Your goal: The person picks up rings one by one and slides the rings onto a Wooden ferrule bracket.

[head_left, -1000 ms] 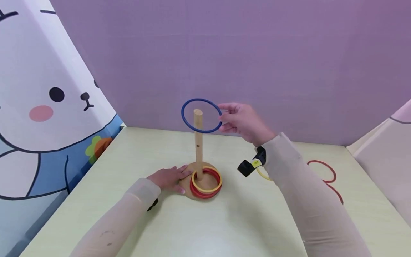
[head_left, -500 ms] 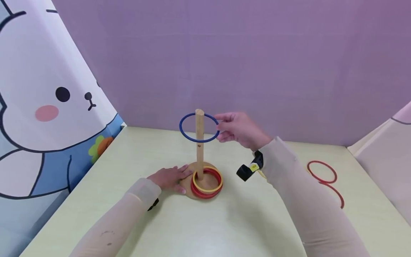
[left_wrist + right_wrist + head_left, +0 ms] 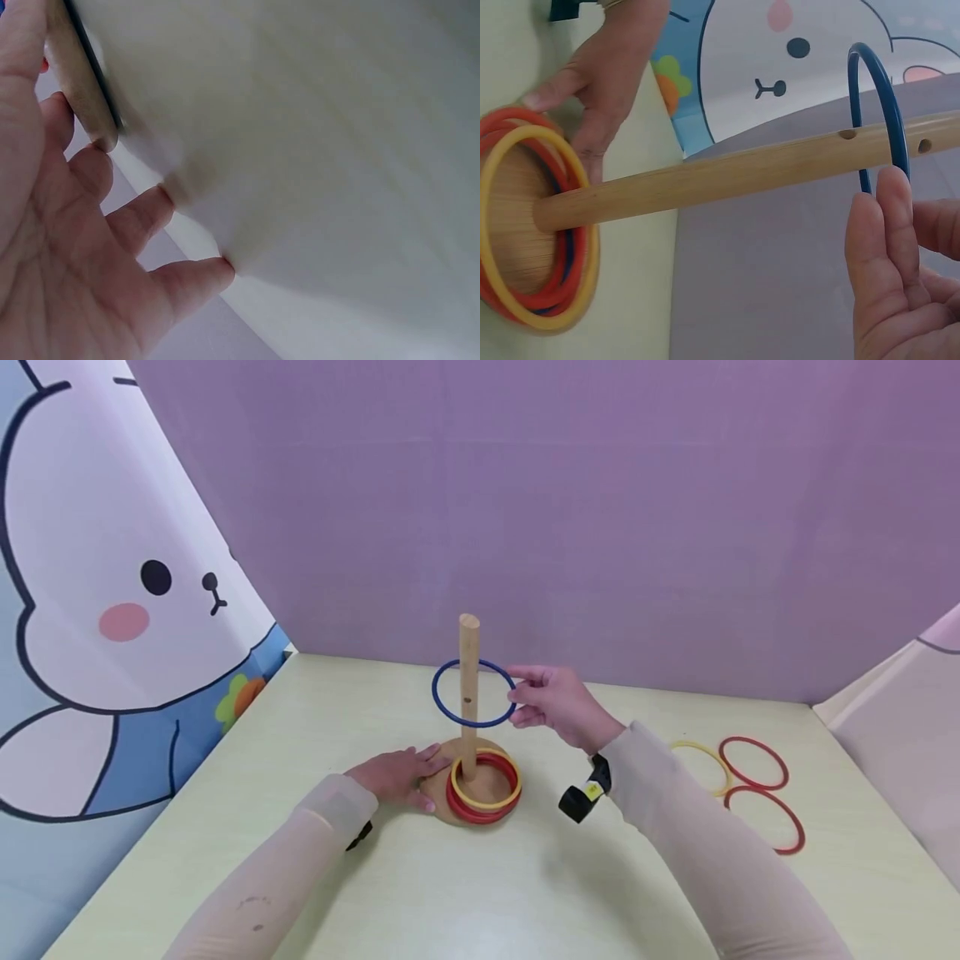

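Observation:
My right hand (image 3: 555,703) pinches a thin blue ring (image 3: 480,724) at its right side. The ring encircles the upright wooden post (image 3: 468,672), partway down from the top. Post and round wooden base (image 3: 433,789) stand on the table. Around the foot of the post lie a yellow ring (image 3: 592,255) and red rings (image 3: 526,114); a bit of blue ring (image 3: 569,251) shows beneath them in the right wrist view. My left hand (image 3: 393,774) rests with spread fingers on the base's left side; in the left wrist view its fingers reach along the base edge (image 3: 86,90).
On the table at right lie a yellow ring (image 3: 728,770) and two red rings, one farther back (image 3: 786,770) and one nearer (image 3: 802,837). A purple cloth (image 3: 600,527) hangs behind the table. A cartoon-printed cloth (image 3: 67,560) stands at left.
My right hand has lowered the blue ring from above the post's top to partway down around it. The left hand stays on the base. The right arm's shift uncovers the yellow ring at right.

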### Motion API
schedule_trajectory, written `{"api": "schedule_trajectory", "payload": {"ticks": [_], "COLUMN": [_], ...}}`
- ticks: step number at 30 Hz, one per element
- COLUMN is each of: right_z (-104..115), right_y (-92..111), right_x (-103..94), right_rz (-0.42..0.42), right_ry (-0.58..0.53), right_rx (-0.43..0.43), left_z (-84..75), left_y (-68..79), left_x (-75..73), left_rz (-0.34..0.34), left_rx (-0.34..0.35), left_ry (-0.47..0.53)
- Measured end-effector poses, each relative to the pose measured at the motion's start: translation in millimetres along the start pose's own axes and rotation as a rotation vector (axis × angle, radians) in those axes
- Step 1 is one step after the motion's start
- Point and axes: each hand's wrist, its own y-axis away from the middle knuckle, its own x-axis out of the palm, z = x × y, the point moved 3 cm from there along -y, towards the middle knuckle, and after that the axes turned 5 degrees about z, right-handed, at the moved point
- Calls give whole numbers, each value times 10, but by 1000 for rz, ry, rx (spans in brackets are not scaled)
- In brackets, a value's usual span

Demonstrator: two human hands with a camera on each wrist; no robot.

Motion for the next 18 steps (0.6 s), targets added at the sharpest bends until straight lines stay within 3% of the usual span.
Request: {"api": "schedule_trajectory", "payload": {"ticks": [18], "right_z": [-574], "right_y": [-26], "right_x": [48], "right_rz": [20], "right_ry": [44], "right_rx": [18], "left_z": [3], "left_y": [3], "left_x": [-20], "left_rz": [2], "left_rx": [-6], "left_ry": [-26]}}
